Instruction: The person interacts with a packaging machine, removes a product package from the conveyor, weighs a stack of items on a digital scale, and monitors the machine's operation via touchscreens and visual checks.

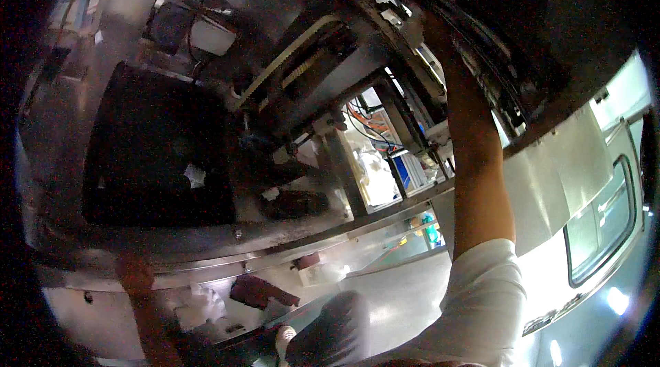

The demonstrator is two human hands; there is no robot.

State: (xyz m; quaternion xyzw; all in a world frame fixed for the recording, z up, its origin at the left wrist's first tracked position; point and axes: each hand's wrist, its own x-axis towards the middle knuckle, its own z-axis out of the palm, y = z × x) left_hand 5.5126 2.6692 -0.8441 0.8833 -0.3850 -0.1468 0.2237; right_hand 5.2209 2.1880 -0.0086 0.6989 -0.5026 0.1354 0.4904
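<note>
My left hand (135,273) is at the front metal rim (199,260) of a machine housing, at the lower left. It looks dim and smeared, so its fingers cannot be made out. My bare right forearm reaches far up into the machine, and my right hand (427,29) is in shadow beside dark rails (474,58) at the upper right. What its fingers touch is hidden. Left of that arm, a ribbed yellowish belt (292,58) runs slantwise. A dark square opening or panel (158,154) takes up the left, with a small pale scrap (194,175) on it.
Through a gap in the frame, cables (375,130) and white material (375,171) show. Below the rim are dark reddish-brown pieces (265,293) and crumpled white material (203,305). A pale cover with a window (605,223) stands at the right. Loose cables (196,6) hang at the top left.
</note>
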